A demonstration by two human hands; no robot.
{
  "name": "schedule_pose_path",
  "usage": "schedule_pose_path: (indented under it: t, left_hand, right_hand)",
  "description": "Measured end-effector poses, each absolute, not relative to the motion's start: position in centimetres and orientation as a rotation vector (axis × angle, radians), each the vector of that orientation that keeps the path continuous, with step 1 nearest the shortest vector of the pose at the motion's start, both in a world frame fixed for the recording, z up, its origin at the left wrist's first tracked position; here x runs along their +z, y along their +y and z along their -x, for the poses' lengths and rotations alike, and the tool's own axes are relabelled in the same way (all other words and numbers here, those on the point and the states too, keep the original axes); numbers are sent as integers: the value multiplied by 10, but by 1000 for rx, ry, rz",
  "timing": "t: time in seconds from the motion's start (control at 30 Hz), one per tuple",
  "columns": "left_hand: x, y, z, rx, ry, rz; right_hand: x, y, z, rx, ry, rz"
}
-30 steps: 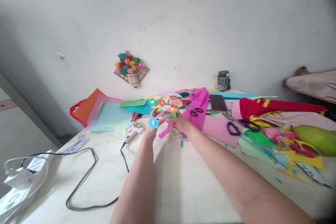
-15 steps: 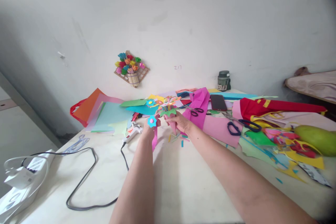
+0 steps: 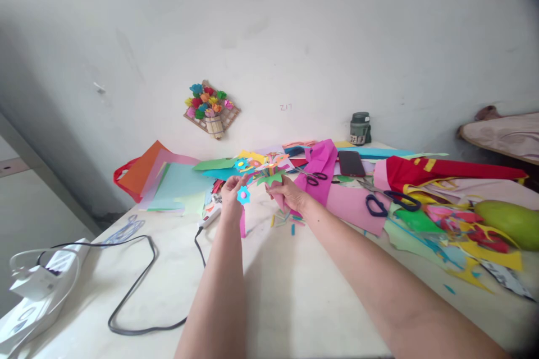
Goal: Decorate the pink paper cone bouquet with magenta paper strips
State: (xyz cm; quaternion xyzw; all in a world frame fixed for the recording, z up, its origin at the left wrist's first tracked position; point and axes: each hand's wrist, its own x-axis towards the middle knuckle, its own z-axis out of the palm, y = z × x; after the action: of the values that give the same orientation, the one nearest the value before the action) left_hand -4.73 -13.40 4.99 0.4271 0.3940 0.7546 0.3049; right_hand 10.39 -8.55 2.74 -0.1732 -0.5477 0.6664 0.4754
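My right hand (image 3: 288, 193) grips a pink paper cone (image 3: 278, 200) by its side, fingers wrapped round it. From its top spread green paper leaves (image 3: 272, 178) and a bunch of small paper flowers (image 3: 269, 164), some orange and white. My left hand (image 3: 231, 190) is just left of the bunch, fingers curled and one pointing toward it. Against that hand shows a blue paper flower (image 3: 243, 196) with a pink centre, and a magenta strip (image 3: 243, 224) hangs below. What the left fingers pinch is too small to make out.
A glue gun (image 3: 210, 216) and its cord lie left, near a power strip (image 3: 54, 269). Coloured paper (image 3: 177, 185) spreads along the back. Scissors (image 3: 391, 199), a phone (image 3: 351, 164), paper scraps (image 3: 467, 241) and a green fruit (image 3: 505, 224) are right.
My left hand has shifted left and turned, so more of its fingers shows apart from the bunch. The magenta strip moved slightly left. My right hand keeps its hold on the cone.
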Motion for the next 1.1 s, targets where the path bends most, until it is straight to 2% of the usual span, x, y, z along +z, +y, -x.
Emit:
schedule_pose_path:
  t: [0.6, 0.97, 1.1]
  left_hand:
    - [49, -142, 37, 1732, 1054, -1366]
    - [43, -134, 19, 1807, 906, -1329]
    - [42, -132, 23, 1880, 1053, -1384]
  right_hand:
    - [25, -85, -95, 1376, -1288, 612]
    - [18, -74, -83, 1021, -1373, 645]
    - [17, -72, -80, 946, -1418, 771]
